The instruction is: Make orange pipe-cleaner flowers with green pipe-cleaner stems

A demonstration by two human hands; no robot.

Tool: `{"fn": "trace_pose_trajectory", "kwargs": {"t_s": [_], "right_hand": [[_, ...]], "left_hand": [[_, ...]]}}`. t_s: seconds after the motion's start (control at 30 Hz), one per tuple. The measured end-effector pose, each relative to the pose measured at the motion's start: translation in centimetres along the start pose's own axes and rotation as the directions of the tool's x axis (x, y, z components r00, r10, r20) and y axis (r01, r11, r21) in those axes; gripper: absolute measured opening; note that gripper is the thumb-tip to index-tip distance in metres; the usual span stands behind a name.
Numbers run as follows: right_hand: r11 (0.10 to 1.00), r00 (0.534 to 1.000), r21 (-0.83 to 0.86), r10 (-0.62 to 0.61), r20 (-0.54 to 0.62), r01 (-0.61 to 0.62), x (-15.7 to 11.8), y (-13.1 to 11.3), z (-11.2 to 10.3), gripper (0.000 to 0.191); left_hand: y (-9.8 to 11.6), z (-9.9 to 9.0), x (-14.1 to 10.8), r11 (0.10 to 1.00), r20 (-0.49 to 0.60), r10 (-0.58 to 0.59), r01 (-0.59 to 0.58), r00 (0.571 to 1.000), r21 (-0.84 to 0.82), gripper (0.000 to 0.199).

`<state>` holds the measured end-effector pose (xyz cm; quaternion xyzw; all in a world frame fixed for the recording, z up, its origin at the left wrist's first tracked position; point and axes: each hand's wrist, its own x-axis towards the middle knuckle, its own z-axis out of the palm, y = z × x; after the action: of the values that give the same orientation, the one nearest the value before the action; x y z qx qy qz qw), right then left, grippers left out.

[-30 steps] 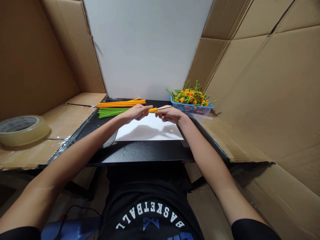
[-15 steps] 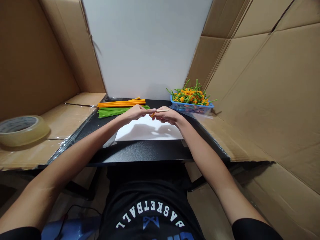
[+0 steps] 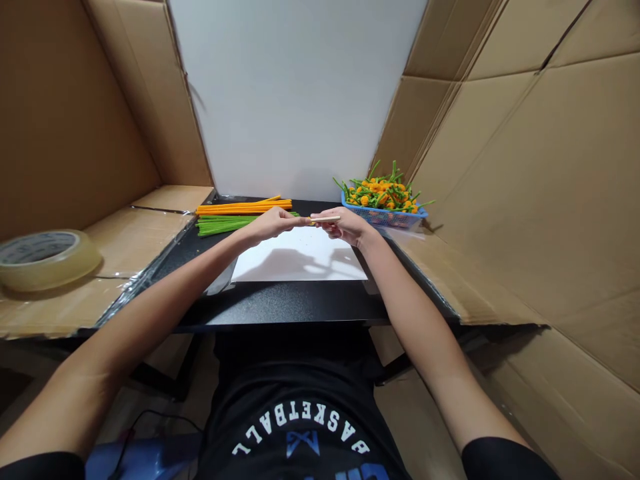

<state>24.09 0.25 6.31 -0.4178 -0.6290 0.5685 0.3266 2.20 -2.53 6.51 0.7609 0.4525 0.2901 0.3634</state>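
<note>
My left hand (image 3: pixel 274 225) is closed in a pinch, thumb stretched to the right, on a thin pale stick (image 3: pixel 326 219). The stick's bare end points right, passing in front of the fingers of my right hand (image 3: pixel 346 227). A small bit of orange pipe cleaner (image 3: pixel 313 222) shows at the stick between both hands' fingertips. My right hand is closed on it, fingers curled; its grip is partly hidden. Both hands are above a white sheet (image 3: pixel 300 260). Just behind my left hand lie green pipe cleaners (image 3: pixel 225 225) and orange pipe cleaners (image 3: pixel 240 207) in bundles.
A blue mesh basket (image 3: pixel 385 216) at the back right holds many orange flowers with green stems (image 3: pixel 383 190). A big roll of clear tape (image 3: pixel 50 260) lies on the cardboard at left. Cardboard walls (image 3: pixel 540 167) flank the black table (image 3: pixel 290 303), with a white panel (image 3: pixel 295 100) behind.
My right hand has shifted slightly right, and its fingers have turned. The orange end that hung below the stick now barely shows. My left hand has hardly moved.
</note>
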Motion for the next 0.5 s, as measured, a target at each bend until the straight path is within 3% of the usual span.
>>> {"fn": "trace_pose_trajectory", "kwargs": {"t_s": [0.2, 0.37, 0.5], "right_hand": [[1.0, 1.0, 0.0, -0.001, -0.004, 0.001, -0.34, -0.31, -0.05, 0.027], [1.0, 0.999, 0.01, -0.023, -0.034, 0.023, -0.48, -0.39, -0.24, 0.024], [0.999, 0.998, 0.004, -0.05, -0.046, 0.05, -0.37, -0.36, -0.41, 0.023]], "left_hand": [[0.67, -0.16, -0.56, 0.95, 0.031, 0.067, -0.073, 0.997, 0.304, 0.059], [0.32, -0.21, -0.8, 0.701, -0.019, 0.281, -0.192, 0.959, 0.687, 0.053], [-0.21, -0.19, -0.81, 0.542, -0.002, 0.311, -0.176, 0.95, 0.822, 0.056]]}}
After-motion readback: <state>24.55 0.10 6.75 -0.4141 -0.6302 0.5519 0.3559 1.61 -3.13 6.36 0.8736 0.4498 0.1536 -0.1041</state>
